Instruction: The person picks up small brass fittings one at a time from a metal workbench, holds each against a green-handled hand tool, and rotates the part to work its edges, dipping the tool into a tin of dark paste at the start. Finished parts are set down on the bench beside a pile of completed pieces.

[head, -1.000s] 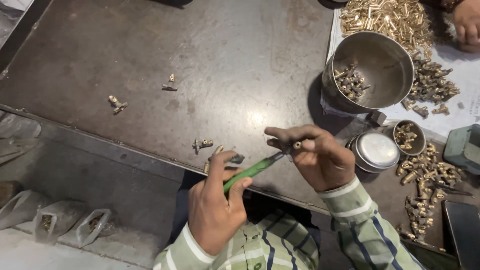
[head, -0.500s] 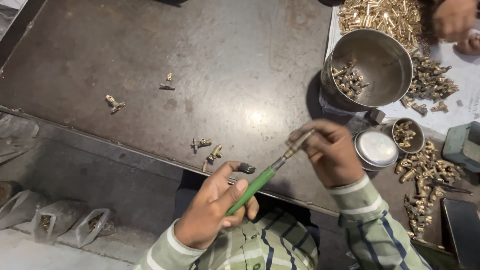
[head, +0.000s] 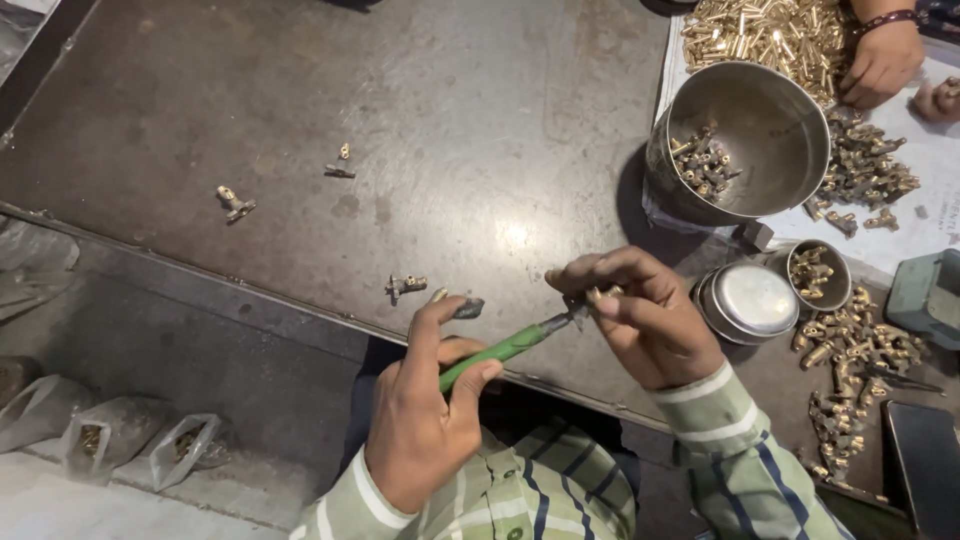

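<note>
My left hand (head: 425,420) grips a green-handled screwdriver (head: 500,348) over the near edge of the dark metal table (head: 420,100). The tool's tip points right into a small brass fitting (head: 598,295) pinched in the fingers of my right hand (head: 640,320). Just left of the hands, a small brass part (head: 405,285) and a dark piece (head: 468,308) lie on the table.
A steel bowl (head: 745,120) with several brass parts stands at the right, with a round tin (head: 750,300) and a small cup (head: 818,272) of parts below it. Brass fittings (head: 850,350) are piled at the right. Another person's hand (head: 880,60) rests on a heap of brass pieces. Plastic bags (head: 110,440) lie below the table.
Both hands shifted slightly; my right hand keeps the brass fitting against the screwdriver tip, and the other person's hand moved onto the brass heap at the top right.
</note>
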